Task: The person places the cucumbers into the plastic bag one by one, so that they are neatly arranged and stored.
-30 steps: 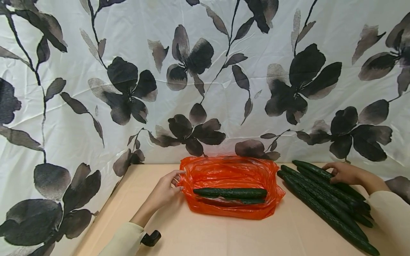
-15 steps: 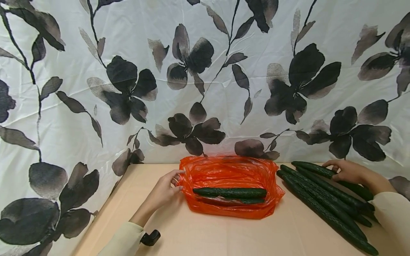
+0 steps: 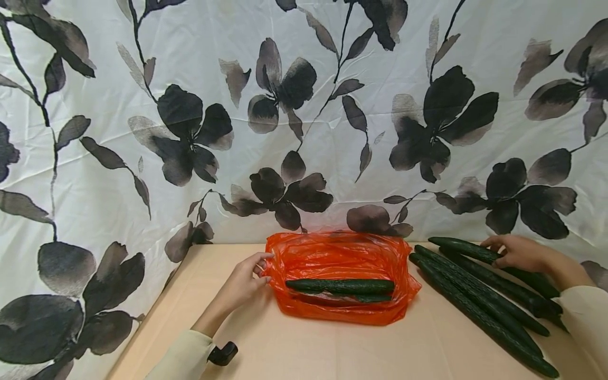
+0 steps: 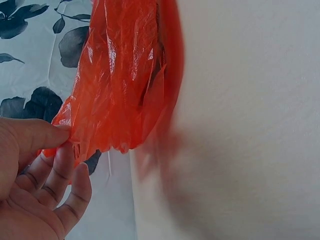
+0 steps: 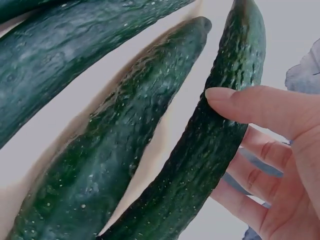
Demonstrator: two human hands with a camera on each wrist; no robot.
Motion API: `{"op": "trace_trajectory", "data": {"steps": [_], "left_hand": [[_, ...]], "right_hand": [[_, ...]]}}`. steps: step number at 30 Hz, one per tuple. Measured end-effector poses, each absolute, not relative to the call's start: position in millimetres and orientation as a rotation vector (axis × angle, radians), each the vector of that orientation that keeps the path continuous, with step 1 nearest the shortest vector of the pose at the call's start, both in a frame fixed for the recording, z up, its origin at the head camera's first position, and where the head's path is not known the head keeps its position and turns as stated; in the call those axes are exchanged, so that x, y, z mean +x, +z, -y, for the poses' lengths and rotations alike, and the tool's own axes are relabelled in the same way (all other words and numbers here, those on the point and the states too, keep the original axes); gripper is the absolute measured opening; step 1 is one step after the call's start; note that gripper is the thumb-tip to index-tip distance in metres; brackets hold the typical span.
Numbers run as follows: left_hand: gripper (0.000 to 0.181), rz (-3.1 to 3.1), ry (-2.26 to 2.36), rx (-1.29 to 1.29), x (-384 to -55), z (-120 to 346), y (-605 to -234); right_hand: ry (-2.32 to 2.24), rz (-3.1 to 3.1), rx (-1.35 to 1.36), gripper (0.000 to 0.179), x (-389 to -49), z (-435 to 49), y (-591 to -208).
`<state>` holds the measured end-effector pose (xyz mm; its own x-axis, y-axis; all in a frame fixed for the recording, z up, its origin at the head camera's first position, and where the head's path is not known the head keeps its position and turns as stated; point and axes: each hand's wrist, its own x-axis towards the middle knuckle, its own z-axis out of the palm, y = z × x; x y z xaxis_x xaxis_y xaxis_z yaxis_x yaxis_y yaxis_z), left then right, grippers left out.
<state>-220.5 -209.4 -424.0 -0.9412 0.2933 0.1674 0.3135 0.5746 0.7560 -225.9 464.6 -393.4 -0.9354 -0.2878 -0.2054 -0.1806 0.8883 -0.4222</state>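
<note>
Wide tabletop (image 3: 342, 351), left hand (image 3: 244, 277) pinching red bag's (image 3: 337, 256) edge, right hand (image 3: 534, 257) gripping cucumber (image 5: 192, 150)

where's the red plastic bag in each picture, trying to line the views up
Head: the red plastic bag lies in the lower middle, slightly right of centre.
Left wrist: it fills the upper left to top middle, running off the top edge.
Right wrist: not in it; cucumbers show instead.
Shared landmark, head and left wrist: the left hand, pinching the bag's edge.
</note>
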Motion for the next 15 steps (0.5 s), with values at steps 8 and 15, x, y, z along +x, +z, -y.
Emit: {"op": "trace_trajectory", "data": {"steps": [8,15], "left_hand": [[0.055,2.763,-1.34,-0.548,-218,211,-423],[0.054,2.736,-1.365,-0.609,-215,214,-423]], "right_hand": [[-0.692,-2.722,-0.374,0.055,-219,-451,-383],[-0.693,-2.751,-0.389,0.049,-213,-435,-371]]}}
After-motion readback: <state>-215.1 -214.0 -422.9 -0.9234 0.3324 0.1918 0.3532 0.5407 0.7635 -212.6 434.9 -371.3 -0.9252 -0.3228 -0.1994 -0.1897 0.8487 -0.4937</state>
